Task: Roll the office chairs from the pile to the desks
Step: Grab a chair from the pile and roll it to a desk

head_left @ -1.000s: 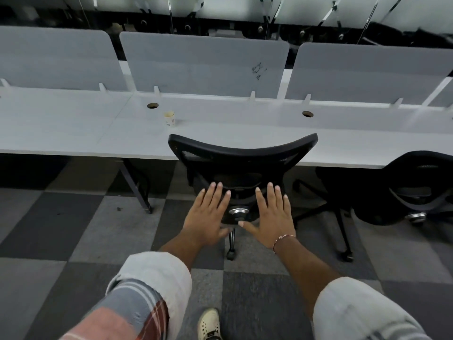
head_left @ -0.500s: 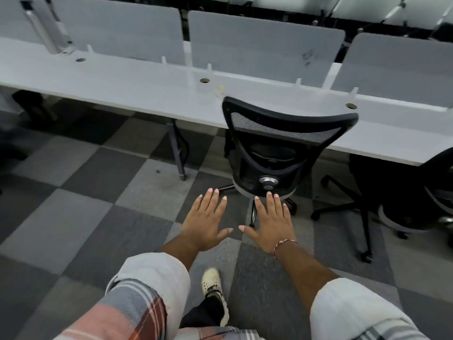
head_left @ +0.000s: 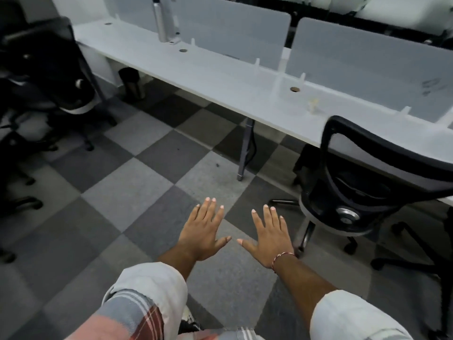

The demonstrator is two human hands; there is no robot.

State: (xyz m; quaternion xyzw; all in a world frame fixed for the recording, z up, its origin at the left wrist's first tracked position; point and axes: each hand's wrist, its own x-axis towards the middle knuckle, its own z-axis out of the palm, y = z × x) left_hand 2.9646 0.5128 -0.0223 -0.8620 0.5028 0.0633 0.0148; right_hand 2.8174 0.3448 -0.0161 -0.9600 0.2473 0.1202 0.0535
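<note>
Rolled sleeves low in frame. Left grip (head_left: 202,231) and right grip (head_left: 268,238) flat, palms down, fingers spread, thumbs nearly meeting; both hold nothing, above the checkered carpet (head_left: 137,182). Black mesh chair (head_left: 355,190) just right of the right grip, untouched, backrest toward the camera, seat at the tabletop (head_left: 220,79) edge. Far left: pile of black chairs (head_left: 44,77), well apart from both grips.

I can read no text here. The only marking I see is a dark scribble (head_left: 429,86) on the divider panel (head_left: 355,60) at the right edge of the frame, and it is too blurred to make out.
</note>
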